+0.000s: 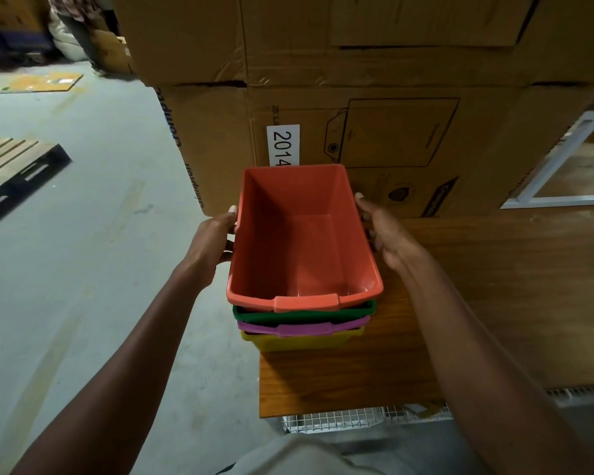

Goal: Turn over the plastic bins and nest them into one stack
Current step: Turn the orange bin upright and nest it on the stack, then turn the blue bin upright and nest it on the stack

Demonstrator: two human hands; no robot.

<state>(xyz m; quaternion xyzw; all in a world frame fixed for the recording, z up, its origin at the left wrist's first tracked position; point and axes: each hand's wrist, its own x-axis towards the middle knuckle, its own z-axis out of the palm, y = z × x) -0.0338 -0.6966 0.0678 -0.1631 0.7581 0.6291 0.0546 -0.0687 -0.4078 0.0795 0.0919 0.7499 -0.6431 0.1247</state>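
An orange plastic bin (pixel 300 248) sits open side up on top of a nested stack. Under it show the rims of a green bin (pixel 302 315), a purple bin (pixel 288 329) and a yellow bin (pixel 299 341). The stack rests at the left edge of a wooden table (pixel 494 303). My left hand (pixel 216 241) grips the orange bin's left rim. My right hand (pixel 383 231) presses against its right rim, with the fingertips hidden behind the wall.
Large cardboard boxes (pixel 357 80) rise directly behind the stack. A white frame (pixel 556 166) leans at the right. The concrete floor (pixel 83 234) lies to the left with a wooden pallet (pixel 11 166). A wire rack (pixel 340 419) shows under the table's front edge.
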